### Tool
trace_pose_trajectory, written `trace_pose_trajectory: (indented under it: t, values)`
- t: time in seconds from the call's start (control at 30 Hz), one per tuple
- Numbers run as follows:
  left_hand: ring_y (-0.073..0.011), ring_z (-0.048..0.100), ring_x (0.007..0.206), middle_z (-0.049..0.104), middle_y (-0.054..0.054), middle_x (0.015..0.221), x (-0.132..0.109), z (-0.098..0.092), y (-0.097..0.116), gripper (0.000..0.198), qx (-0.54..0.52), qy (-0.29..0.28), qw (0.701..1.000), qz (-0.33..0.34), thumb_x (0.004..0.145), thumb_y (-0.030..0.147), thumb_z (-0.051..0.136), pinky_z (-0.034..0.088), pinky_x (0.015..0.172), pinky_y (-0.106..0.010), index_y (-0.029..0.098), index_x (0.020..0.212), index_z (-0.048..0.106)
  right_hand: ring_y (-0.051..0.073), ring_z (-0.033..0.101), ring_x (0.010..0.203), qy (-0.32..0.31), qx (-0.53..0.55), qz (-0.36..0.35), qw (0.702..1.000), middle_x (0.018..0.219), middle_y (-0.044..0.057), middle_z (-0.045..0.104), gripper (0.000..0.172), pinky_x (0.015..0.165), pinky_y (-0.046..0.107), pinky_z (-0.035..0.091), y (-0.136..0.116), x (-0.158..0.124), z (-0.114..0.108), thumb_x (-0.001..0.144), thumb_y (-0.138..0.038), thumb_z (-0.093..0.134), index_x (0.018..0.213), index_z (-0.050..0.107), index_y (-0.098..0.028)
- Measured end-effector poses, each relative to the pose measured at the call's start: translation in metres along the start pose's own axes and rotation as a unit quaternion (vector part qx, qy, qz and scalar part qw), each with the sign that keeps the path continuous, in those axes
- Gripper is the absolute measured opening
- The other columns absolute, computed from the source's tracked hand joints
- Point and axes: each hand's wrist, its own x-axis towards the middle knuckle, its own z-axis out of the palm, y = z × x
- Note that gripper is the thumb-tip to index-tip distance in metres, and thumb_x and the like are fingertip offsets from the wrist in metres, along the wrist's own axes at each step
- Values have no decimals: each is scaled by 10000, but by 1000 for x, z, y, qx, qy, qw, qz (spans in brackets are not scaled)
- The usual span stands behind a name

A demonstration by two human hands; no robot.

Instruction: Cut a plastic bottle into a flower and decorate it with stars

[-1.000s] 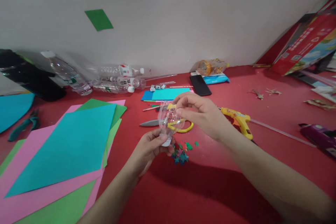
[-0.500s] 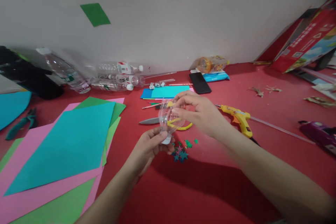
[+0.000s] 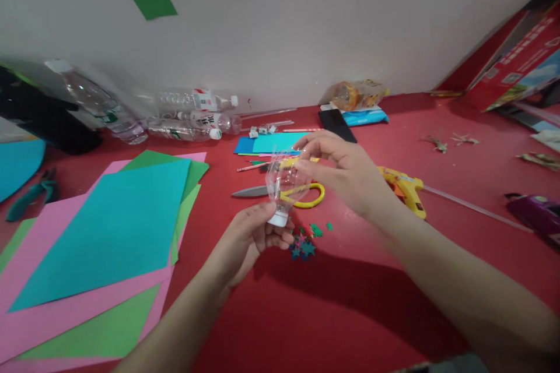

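Observation:
My left hand [image 3: 251, 233] is closed around the neck of a cut-off clear plastic bottle top [image 3: 282, 183]. Its white cap [image 3: 277, 219] points down, and the wide cut side faces up. With fingers bent, my right hand [image 3: 343, 172] pinches the upper right rim of the clear plastic. Behind the bottle top, scissors [image 3: 251, 192] with yellow handles lie on the red table [image 3: 271, 326], partly seen through the plastic. Small green, pink and blue stars [image 3: 306, 247] are heaped just beyond my left fingertips.
Coloured sheets [image 3: 109, 233] cover the left side, with pliers [image 3: 32, 198] beside them. Plastic bottles [image 3: 192, 128] lie along the wall. A phone [image 3: 338, 125] is at the back; a yellow glue gun [image 3: 406, 189] and a purple tool [image 3: 536, 215] are to the right.
The camera view has shifted slightly, so the table things sit higher in the picture. Both hands keep their hold on the bottle top, which has tilted a little.

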Motion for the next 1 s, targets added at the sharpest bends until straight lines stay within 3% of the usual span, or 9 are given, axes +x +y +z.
trace_pose_trajectory:
  t: [0.23, 0.33, 0.47, 0.57, 0.67, 0.83, 1.0]
  values:
    - [-129, 623, 602, 683, -73, 748, 1, 1, 0, 323, 12, 7, 1000, 5, 855, 394, 577, 503, 550, -214, 106, 947, 693, 237, 486, 1147, 39, -106, -59, 992, 1161, 51, 550, 89, 1000, 420, 343, -12, -5, 0, 796, -135, 625, 750, 616, -210]
    - [-132, 626, 604, 687, -71, 718, 1, 0, -1, 328, 14, 11, 1000, 10, 858, 400, 572, 494, 554, -214, 110, 961, 686, 222, 510, 1069, 49, -133, -102, 985, 1051, 41, 562, 100, 951, 395, 377, -15, -8, 0, 817, -149, 605, 746, 616, -218]
    - [-142, 630, 604, 688, -76, 715, 2, 0, -1, 292, 18, 31, 999, 37, 844, 385, 595, 489, 550, -228, 107, 890, 671, 152, 544, 751, -24, -35, -74, 996, 790, -5, 580, 125, 674, 298, 447, -17, -10, 2, 834, -146, 570, 736, 579, -223]
    - [-145, 627, 598, 677, -63, 694, 2, 1, -2, 244, 22, 42, 997, 61, 819, 360, 629, 486, 549, -238, 118, 850, 646, 123, 526, 675, -71, 10, -23, 997, 756, -18, 584, 108, 581, 259, 426, -15, -9, 5, 836, -155, 571, 744, 571, -212]
    - [-145, 628, 589, 658, -38, 664, 2, 1, -3, 213, 24, 42, 996, 73, 810, 345, 641, 483, 554, -242, 135, 841, 627, 119, 518, 682, -87, -26, -30, 995, 747, -17, 572, 90, 584, 251, 419, -11, -8, 8, 811, -135, 598, 753, 591, -202]
    - [-162, 639, 606, 661, -44, 685, 3, 0, -3, 229, 27, 58, 994, 86, 793, 346, 654, 483, 557, -257, 128, 858, 628, 141, 550, 795, -64, -31, -77, 995, 878, 7, 597, 92, 649, 265, 450, -9, -11, 9, 868, -155, 541, 807, 572, -216]
    - [-153, 624, 603, 659, -47, 697, 3, -1, -2, 242, 24, 65, 993, 95, 796, 351, 648, 489, 561, -260, 121, 865, 629, 134, 589, 778, -70, 64, -22, 995, 873, 10, 601, 59, 658, 268, 479, -10, -16, 12, 934, -231, 468, 884, 497, -216]
